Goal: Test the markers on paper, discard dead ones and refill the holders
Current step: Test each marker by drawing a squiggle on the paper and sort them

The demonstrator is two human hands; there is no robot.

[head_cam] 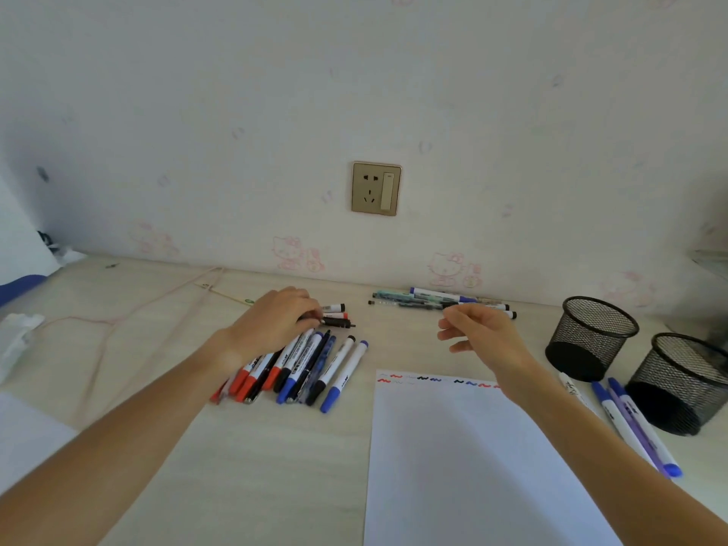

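Note:
A pile of several red, blue and black markers [303,368] lies left of centre on the desk. My left hand [272,321] rests on the pile's far end, its fingers curled around a black marker [338,321]. My right hand [484,334] hovers above the desk with loosely curled fingers and holds nothing. A white paper sheet [465,466] with red, blue and black test squiggles along its top edge lies under my right forearm. A second group of pens [441,300] lies by the wall. Two black mesh holders [591,336] [681,384] stand at the right.
Three markers [630,423] lie between the paper and the nearer holder. A thin cord [118,321] trails across the desk's left side beside crumpled white tissue [17,333]. A wall socket [376,188] sits above the desk.

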